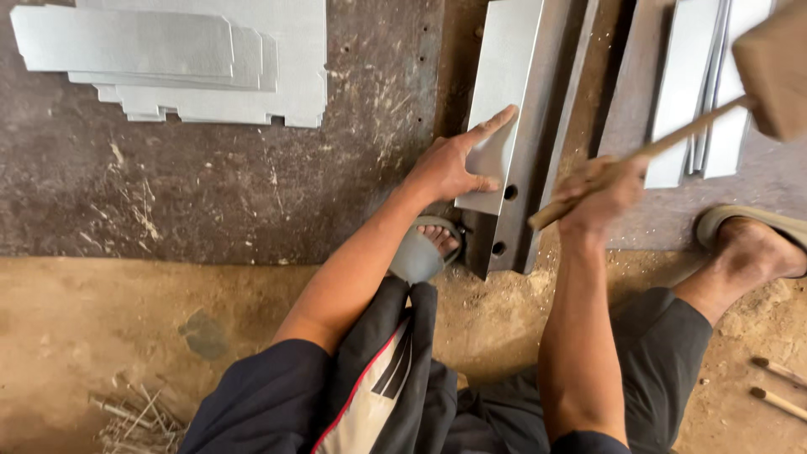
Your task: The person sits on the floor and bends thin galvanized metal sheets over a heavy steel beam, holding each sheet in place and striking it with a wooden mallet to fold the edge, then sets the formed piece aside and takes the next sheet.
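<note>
A: Nearest the camera are the person's knees in dark trousers, with both bare forearms running up and away from them. What does each hand have?

B: The right hand is clenched round the handle of a wooden mallet. The handle slants up to the right, and the blocky head hangs blurred at the top right corner, well above and to the right of the fist.

A: And the left hand?

B: The left hand is released, fingers spread flat, pressing on a folded sheet-metal channel. The index finger points up along the metal.

A: Where does that channel lie from the mallet?

B: It sits between the two hands, just left of the right fist. Its long axis runs away from the person, tilted a little to the right at the far end. The near end, with two round holes, lies beside a foot in a grey sandal, which seems to touch the corner. The left hand is on the piece; the right is near it but apart.

A: So the mallet head is off to the right of the channel, not over it?

B: Yes, over a pile of narrow metal strips. Flat cut sheets lie well apart at top left, all on a dark floor plate. Nails litter the sandy floor at bottom left
</note>
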`<state>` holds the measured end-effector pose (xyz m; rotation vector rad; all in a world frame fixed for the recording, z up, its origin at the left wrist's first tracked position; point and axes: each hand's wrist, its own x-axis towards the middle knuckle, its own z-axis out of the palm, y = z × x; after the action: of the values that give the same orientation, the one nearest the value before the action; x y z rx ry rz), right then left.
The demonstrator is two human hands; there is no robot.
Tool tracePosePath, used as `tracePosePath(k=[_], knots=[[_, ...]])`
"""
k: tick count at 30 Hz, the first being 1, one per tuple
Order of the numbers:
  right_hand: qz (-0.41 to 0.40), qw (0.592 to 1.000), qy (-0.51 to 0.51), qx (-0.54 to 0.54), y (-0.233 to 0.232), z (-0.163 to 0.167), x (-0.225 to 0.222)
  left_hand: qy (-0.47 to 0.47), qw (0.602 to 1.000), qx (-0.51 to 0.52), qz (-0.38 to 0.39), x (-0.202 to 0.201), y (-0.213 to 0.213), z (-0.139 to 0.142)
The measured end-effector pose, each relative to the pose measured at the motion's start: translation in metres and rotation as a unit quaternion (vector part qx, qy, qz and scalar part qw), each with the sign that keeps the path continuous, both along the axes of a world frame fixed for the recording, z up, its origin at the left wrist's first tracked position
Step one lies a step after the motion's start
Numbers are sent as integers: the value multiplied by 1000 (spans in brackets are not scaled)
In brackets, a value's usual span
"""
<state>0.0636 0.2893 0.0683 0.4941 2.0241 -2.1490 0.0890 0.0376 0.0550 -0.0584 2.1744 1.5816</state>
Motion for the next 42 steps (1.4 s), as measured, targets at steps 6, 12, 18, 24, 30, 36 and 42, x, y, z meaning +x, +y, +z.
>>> tracePosePath(k=[6,12,18,24,30,36,42], knots=[[86,995,32,25,15,1,53,125,988,51,80,8,5,-4],[46,953,232,-192,85,96,65,-123,938,254,202,37,19,-40],[-105,959,181,-190,49,110,84,-67,881,425,197,50,22,-51],[-88,994,-50,51,-15,40,166,-60,882,436,167,29,10,-28],[175,919,-177,306,11,32,224,-38,894,411,173,17,17,-27],[111,937,-233,236,11,32,233,-45,909,377,174,15,15,-32],[-1,983,41,179,8,95,231,-63,903,384,181,17,17,-38]])
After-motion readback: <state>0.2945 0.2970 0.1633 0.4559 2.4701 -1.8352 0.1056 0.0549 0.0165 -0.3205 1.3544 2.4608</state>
